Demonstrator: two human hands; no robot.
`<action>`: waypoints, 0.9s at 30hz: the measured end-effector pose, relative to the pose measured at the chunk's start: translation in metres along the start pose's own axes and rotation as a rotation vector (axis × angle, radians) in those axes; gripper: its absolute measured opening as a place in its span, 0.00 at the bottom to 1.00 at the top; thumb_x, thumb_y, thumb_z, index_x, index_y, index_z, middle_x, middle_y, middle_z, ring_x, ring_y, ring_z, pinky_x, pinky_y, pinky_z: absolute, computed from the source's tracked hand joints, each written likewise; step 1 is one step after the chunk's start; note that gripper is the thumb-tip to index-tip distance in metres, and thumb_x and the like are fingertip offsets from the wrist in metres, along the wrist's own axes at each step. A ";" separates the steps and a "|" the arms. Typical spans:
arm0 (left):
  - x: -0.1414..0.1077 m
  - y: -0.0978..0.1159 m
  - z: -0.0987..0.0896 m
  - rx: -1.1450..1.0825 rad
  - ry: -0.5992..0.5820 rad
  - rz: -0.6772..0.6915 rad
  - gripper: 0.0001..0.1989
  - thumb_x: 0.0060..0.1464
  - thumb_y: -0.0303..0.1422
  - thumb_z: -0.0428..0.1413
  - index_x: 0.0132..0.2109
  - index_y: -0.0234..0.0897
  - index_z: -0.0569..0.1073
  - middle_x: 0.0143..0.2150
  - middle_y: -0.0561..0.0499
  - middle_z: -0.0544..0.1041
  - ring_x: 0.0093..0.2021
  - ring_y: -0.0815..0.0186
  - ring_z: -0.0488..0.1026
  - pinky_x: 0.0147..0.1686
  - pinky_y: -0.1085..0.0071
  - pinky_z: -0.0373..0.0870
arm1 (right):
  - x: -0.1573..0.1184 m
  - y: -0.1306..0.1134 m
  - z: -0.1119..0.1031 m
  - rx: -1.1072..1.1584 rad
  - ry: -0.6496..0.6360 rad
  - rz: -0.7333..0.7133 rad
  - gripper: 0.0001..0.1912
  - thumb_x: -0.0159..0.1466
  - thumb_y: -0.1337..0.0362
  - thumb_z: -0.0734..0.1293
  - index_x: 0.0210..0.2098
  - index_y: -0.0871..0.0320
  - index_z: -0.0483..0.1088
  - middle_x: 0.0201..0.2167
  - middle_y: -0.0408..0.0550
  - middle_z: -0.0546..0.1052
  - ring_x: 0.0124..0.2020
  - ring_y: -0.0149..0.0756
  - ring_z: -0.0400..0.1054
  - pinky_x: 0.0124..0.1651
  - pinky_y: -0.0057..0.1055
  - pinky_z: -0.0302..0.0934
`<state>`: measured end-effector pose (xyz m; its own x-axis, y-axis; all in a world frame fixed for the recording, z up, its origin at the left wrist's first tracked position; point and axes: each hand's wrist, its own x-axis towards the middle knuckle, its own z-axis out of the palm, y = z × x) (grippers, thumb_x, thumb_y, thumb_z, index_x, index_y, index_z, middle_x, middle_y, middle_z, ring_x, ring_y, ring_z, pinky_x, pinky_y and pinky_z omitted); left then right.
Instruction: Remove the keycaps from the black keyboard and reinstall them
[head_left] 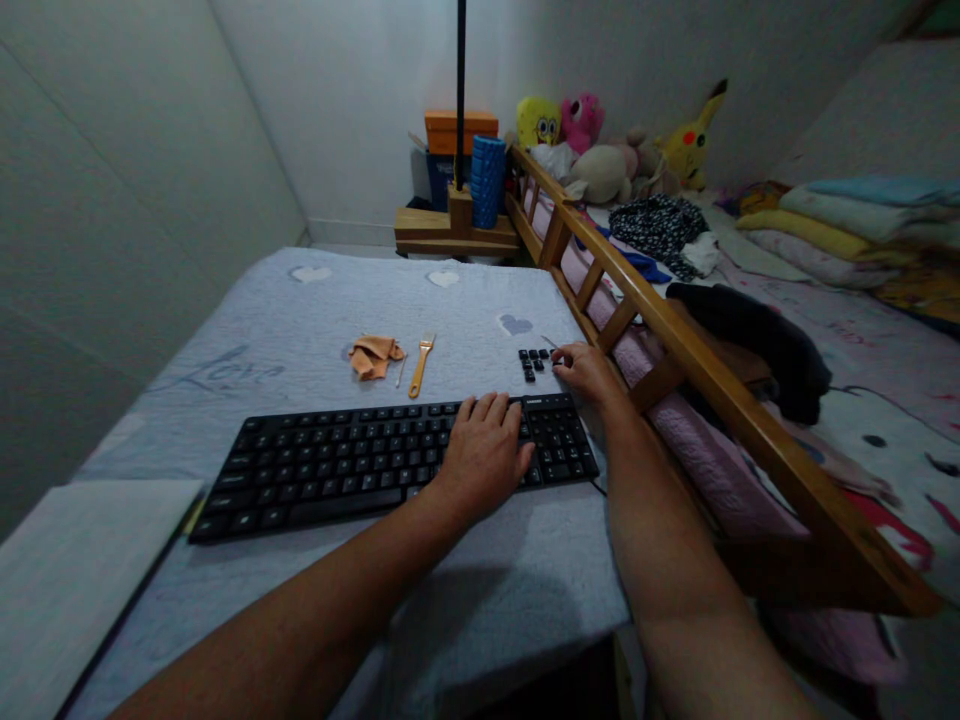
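My left hand (486,455) lies on the right part of a black keyboard (322,465), its fingers spread over the keys. Beyond the keyboard's right end, my right hand (581,368) is at a small group of loose black keycaps (529,366), fingers bent together. A thin tool (550,342) shows at its fingertips; what exactly the fingers hold is too small to make out. Behind the keyboard lie an orange cloth (375,356), a cotton swab (401,370) and a brush (421,366) with a yellow handle.
A wooden bed rail (645,300) runs close along my right arm. At the left is a white board or box (82,570). Plush toys (600,172), folded bedding (855,225) and clothes lie on the bed. A blue roller (488,182) stands at the back.
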<state>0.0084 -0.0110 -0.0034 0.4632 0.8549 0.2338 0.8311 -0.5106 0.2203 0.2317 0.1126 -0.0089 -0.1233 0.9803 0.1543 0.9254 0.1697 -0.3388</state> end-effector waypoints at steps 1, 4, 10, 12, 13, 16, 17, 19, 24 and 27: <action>0.000 0.000 0.000 -0.001 -0.006 -0.001 0.24 0.63 0.41 0.51 0.60 0.32 0.67 0.64 0.39 0.68 0.65 0.51 0.62 0.65 0.51 0.54 | 0.000 0.001 0.000 0.000 0.000 0.004 0.12 0.56 0.70 0.68 0.39 0.60 0.79 0.34 0.48 0.77 0.34 0.35 0.68 0.42 0.28 0.59; 0.000 0.000 -0.001 0.002 -0.004 -0.002 0.24 0.63 0.41 0.51 0.60 0.33 0.67 0.65 0.39 0.68 0.65 0.51 0.62 0.65 0.51 0.54 | -0.002 0.003 0.001 0.002 0.002 0.012 0.13 0.56 0.70 0.69 0.41 0.60 0.79 0.34 0.48 0.77 0.34 0.35 0.68 0.42 0.27 0.60; -0.001 0.000 0.001 0.009 0.008 0.001 0.24 0.62 0.42 0.51 0.60 0.32 0.67 0.64 0.39 0.68 0.64 0.51 0.62 0.65 0.50 0.54 | -0.002 0.005 0.002 0.012 0.002 0.008 0.12 0.56 0.71 0.69 0.39 0.60 0.78 0.35 0.48 0.78 0.36 0.34 0.69 0.42 0.27 0.60; -0.001 0.000 0.001 0.008 0.007 0.003 0.24 0.62 0.42 0.52 0.60 0.33 0.67 0.64 0.39 0.68 0.65 0.51 0.62 0.65 0.50 0.54 | -0.001 0.006 0.003 0.008 0.011 0.011 0.11 0.56 0.71 0.69 0.38 0.60 0.78 0.36 0.49 0.78 0.37 0.35 0.69 0.43 0.27 0.60; -0.001 0.000 0.001 0.007 0.006 0.004 0.24 0.62 0.42 0.52 0.60 0.33 0.67 0.64 0.39 0.68 0.65 0.51 0.62 0.65 0.51 0.54 | -0.001 0.006 0.004 0.007 0.015 0.012 0.10 0.56 0.71 0.69 0.38 0.60 0.79 0.36 0.50 0.78 0.38 0.36 0.69 0.43 0.28 0.60; 0.000 0.000 0.000 0.004 0.000 0.002 0.24 0.62 0.42 0.51 0.60 0.33 0.67 0.64 0.39 0.68 0.65 0.51 0.62 0.65 0.51 0.54 | -0.001 0.007 0.006 0.009 0.024 0.005 0.09 0.57 0.70 0.68 0.37 0.60 0.79 0.37 0.51 0.78 0.39 0.37 0.70 0.45 0.29 0.61; 0.000 0.000 0.000 0.003 0.000 0.000 0.24 0.63 0.42 0.51 0.60 0.33 0.67 0.64 0.39 0.68 0.65 0.51 0.62 0.65 0.51 0.54 | -0.001 0.007 0.006 0.011 0.026 0.001 0.09 0.57 0.70 0.68 0.37 0.60 0.79 0.37 0.50 0.78 0.40 0.37 0.70 0.45 0.29 0.61; 0.000 0.000 -0.001 0.002 0.002 -0.003 0.24 0.63 0.42 0.51 0.60 0.33 0.67 0.64 0.40 0.68 0.65 0.51 0.62 0.65 0.50 0.54 | -0.001 0.007 0.006 0.014 0.032 -0.004 0.09 0.58 0.70 0.68 0.37 0.60 0.79 0.37 0.50 0.78 0.40 0.37 0.70 0.46 0.29 0.61; 0.000 0.000 0.000 0.005 0.003 0.004 0.24 0.63 0.42 0.51 0.60 0.33 0.67 0.64 0.39 0.68 0.65 0.51 0.62 0.65 0.51 0.54 | -0.001 0.004 0.004 0.053 0.048 -0.027 0.10 0.59 0.69 0.68 0.39 0.62 0.78 0.39 0.52 0.78 0.42 0.38 0.70 0.48 0.29 0.61; 0.000 0.000 -0.001 0.008 0.002 0.005 0.24 0.63 0.42 0.51 0.60 0.32 0.67 0.64 0.39 0.68 0.65 0.51 0.62 0.65 0.50 0.54 | 0.000 0.002 0.005 0.085 0.034 -0.053 0.10 0.59 0.69 0.68 0.39 0.61 0.78 0.39 0.51 0.77 0.41 0.37 0.70 0.48 0.29 0.61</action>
<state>0.0081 -0.0112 -0.0028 0.4669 0.8521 0.2365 0.8311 -0.5142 0.2119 0.2322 0.1134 -0.0144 -0.1576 0.9660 0.2050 0.8839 0.2305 -0.4070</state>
